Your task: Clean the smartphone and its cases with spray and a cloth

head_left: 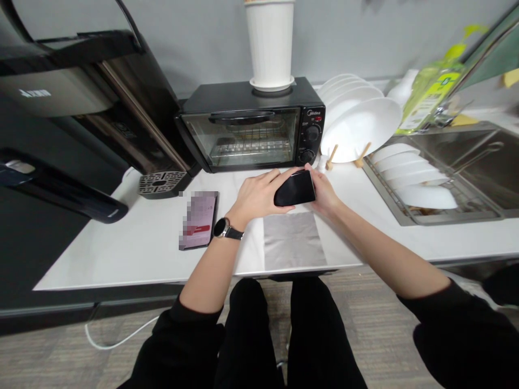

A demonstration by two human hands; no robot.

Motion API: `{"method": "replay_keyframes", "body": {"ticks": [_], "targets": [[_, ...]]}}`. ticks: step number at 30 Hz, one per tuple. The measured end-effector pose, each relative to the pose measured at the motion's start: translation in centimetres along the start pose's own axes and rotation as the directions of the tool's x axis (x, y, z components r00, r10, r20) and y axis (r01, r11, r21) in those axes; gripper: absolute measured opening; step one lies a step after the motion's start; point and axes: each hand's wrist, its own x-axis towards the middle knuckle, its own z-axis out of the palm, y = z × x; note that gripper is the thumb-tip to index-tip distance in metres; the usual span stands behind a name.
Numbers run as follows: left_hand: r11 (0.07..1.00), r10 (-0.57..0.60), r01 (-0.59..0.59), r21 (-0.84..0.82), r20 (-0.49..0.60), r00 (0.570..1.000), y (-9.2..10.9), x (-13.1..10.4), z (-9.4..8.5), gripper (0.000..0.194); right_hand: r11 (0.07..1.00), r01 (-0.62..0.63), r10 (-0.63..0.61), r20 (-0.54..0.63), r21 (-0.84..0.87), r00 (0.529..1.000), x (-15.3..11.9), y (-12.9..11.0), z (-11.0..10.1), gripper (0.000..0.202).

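Both my hands hold a black case (295, 189) over the counter, just in front of the toaster oven (247, 135). The case is smooth, with a rounded left end and a straight right edge, and looks like a glasses case. My left hand (261, 194) wraps its left side, thumb along the near edge and fingers over the far one. Around the right end closes my right hand (322, 192), its fingers partly hidden behind the case. A thin grey cloth (294, 246) lies flat on the counter just below. Left of my watch (221, 228) lies a phone (200, 220), screen up.
A tall black drink dispenser (121, 102) and a dark bottle-like cylinder (60, 186) stand at left. On the oven sits a white pot (271, 43). White plates (360, 127) lean at right, beside the sink rack (409, 208) with bowls and a green soap bottle (433, 86).
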Motion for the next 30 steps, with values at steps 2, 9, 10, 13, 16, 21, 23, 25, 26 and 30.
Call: {"method": "replay_keyframes", "body": {"ticks": [2, 9, 10, 13, 16, 21, 23, 25, 26, 30], "targets": [[1.000, 0.002, -0.003, -0.007, -0.027, 1.000, -0.2, 0.0, 0.4, 0.092, 0.997, 0.065, -0.066, -0.032, -0.029, 0.997, 0.3, 0.1, 0.0, 0.057], [0.986, -0.029, 0.010, -0.166, -0.117, 0.993, -0.6, 0.4, 1.4, 0.083, 0.958, 0.232, -0.243, -0.049, -0.168, 0.969, 0.8, 0.0, -0.7, 0.048], [0.980, -0.044, 0.018, -0.198, -0.126, 0.991, -0.7, 0.4, 1.4, 0.082, 0.952, 0.237, -0.247, -0.033, -0.192, 0.968, 0.8, 0.1, -0.8, 0.047], [0.929, -0.173, 0.079, -0.361, -0.236, 0.956, -1.3, 0.5, 1.5, 0.083, 0.930, 0.249, -0.248, 0.040, -0.270, 0.968, 0.5, 0.5, -0.7, 0.040], [0.774, -0.375, 0.069, -0.629, -0.368, 0.851, -2.2, 0.7, 1.5, 0.085, 0.888, 0.291, -0.270, 0.108, -0.356, 0.957, 0.2, 1.0, -0.5, 0.027], [0.372, -0.536, -0.070, -0.925, -0.276, 0.798, -2.8, 1.2, 1.8, 0.070, 0.736, 0.417, -0.389, 0.172, -0.533, 0.905, 0.0, 1.1, -0.4, 0.014], [0.209, -0.568, -0.080, -0.975, -0.187, 0.802, -2.6, 1.4, 2.0, 0.063, 0.656, 0.464, -0.417, 0.226, -0.595, 0.880, -0.3, 0.8, -0.3, 0.018], [0.040, -0.590, -0.068, -0.997, -0.079, 0.804, -2.3, 1.5, 2.1, 0.056, 0.585, 0.507, -0.419, 0.299, -0.633, 0.857, -0.8, 0.5, -0.1, 0.021], [-0.042, -0.592, -0.056, -0.998, -0.020, 0.806, -2.1, 1.5, 2.1, 0.053, 0.555, 0.528, -0.407, 0.344, -0.643, 0.846, -1.0, 0.4, 0.1, 0.021], [-0.235, -0.519, 0.039, -0.971, 0.159, 0.840, -1.7, 1.5, 1.7, 0.059, 0.481, 0.597, -0.267, 0.541, -0.642, 0.797, -1.4, 0.9, 0.4, 0.014]]}}
